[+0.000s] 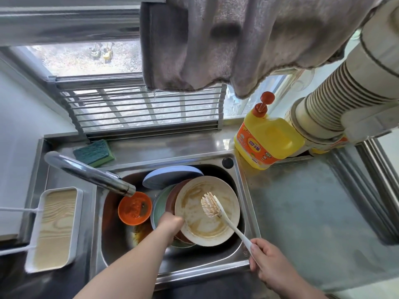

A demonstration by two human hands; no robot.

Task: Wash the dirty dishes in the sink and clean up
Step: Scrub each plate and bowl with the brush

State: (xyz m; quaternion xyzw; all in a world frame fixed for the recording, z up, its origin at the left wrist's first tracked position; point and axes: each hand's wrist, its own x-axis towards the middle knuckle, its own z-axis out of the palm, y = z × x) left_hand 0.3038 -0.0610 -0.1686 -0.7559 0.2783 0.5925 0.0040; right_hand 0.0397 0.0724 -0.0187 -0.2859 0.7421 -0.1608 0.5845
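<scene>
The left hand (170, 225) reaches forward on a bare, nearly straight forearm, its grip closed round a plate's near-left rim (fingers hidden beneath). The right hand (266, 258) sits nearer the body, fingers and thumb curled round a brush handle's end.

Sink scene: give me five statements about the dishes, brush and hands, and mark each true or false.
1. The right hand holds the dish brush by its handle. True.
2. The left hand grips the orange bowl. False: it holds the rim of the stained cream plate; the orange bowl sits untouched under the faucet.
3. The brush bristles are over the cream plate. True.
4. The green sponge lies in the sink basin. False: the sponge rests on the ledge behind the sink.
5. The yellow detergent bottle stands on the counter to the right of the sink. True.
</scene>
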